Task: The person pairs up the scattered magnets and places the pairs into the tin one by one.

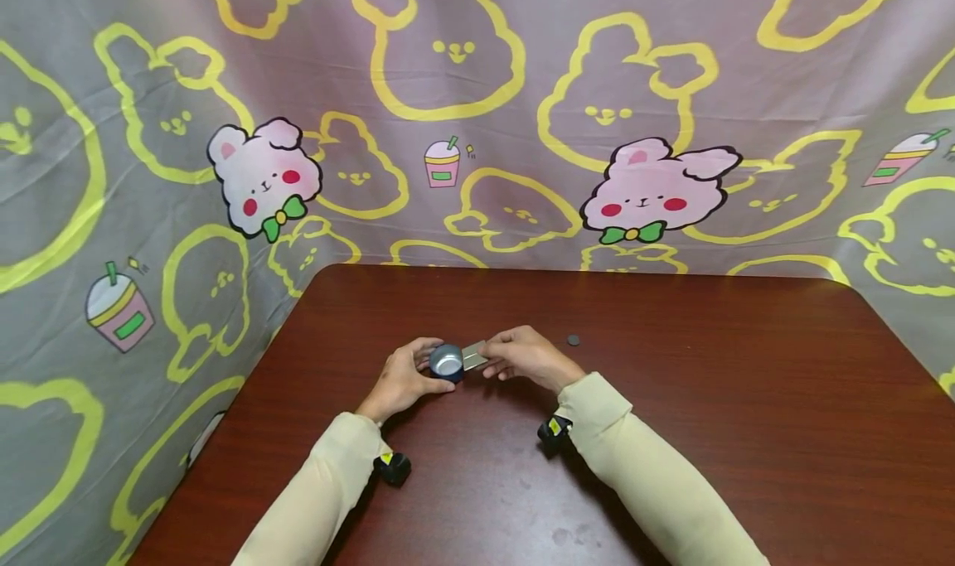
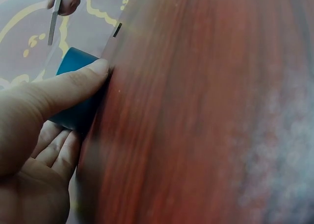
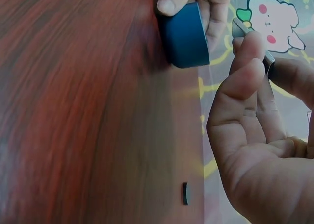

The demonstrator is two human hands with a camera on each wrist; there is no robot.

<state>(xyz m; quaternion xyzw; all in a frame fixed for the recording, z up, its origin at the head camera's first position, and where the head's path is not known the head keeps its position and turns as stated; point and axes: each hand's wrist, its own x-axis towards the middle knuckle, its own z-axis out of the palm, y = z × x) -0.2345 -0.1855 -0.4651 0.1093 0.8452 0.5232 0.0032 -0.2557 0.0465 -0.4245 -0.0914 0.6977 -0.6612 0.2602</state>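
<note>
- A grey cloth backdrop (image 1: 515, 147) printed with yellow bunny outlines, pink rabbits and drink cups hangs at the far side and the left, behind a dark reddish-brown table (image 1: 701, 384).
- The small blue cup (image 1: 448, 360), silvery inside, stands upright around the middle of the table, left of the scene's centre.
- The left hand (image 1: 405, 377) holds the cup from the left, thumb on its near side and fingers around the far side, closed to the cup's width.
- The right hand (image 1: 531, 357) pinches a thin, flat metal piece (image 1: 473, 356) between thumb and fingertips, nearly closed, just right of the cup; both wrist views show it raised off the table and apart from the cup.
- A small dark disc (image 1: 573, 341) lies flat to the right, beyond the right hand.
- Pale sleeves (image 1: 336, 466) cover both forearms, a black wrist camera (image 1: 554, 435) at each cuff.
</note>
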